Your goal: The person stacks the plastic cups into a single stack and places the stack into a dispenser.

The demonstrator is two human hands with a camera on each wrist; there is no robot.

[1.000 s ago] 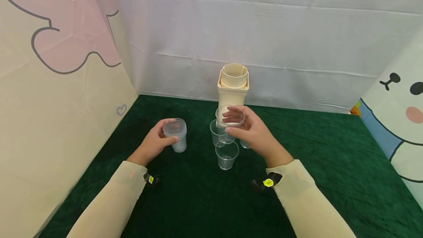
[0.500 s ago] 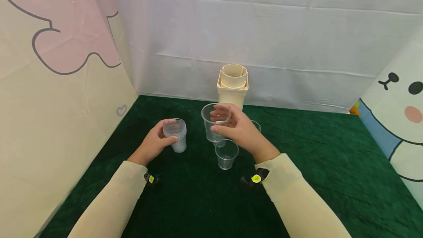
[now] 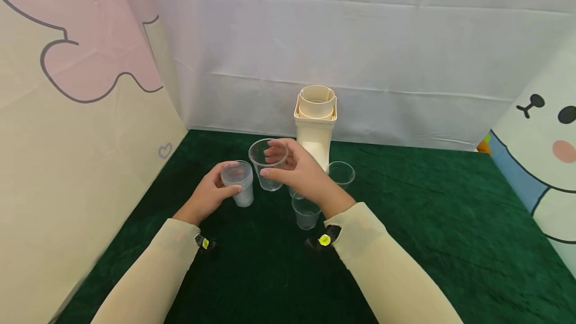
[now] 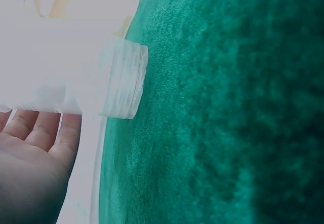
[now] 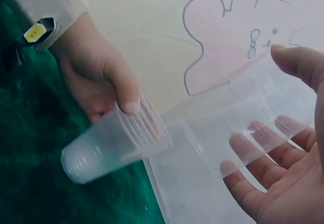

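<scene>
My left hand [image 3: 208,191] grips a stack of nested clear plastic cups [image 3: 243,197], thumb across the near side. The stack's ribbed rims [image 4: 126,79] show in the left wrist view above the fingers. My right hand [image 3: 303,171] holds a single clear plastic cup [image 3: 270,183] between thumb and fingers, just right of the stack and slightly higher. In the right wrist view, that cup [image 5: 202,143] appears close to the stack [image 5: 101,148]; whether they touch I cannot tell. Another clear cup [image 3: 307,218] stands below my right wrist, partly covered by it.
One more clear cup [image 3: 340,171] stands right of my right hand, and part of another shows under that hand. Behind them rises a cream plastic holder [image 3: 316,119] with a round tube in its top. Green cloth [image 3: 427,214] covers the table; a white sheet [image 3: 360,49] hangs behind.
My right hand has moved left with the single cup, from in front of the cream holder to beside the stack. My left hand and its stack have stayed nearly in place.
</scene>
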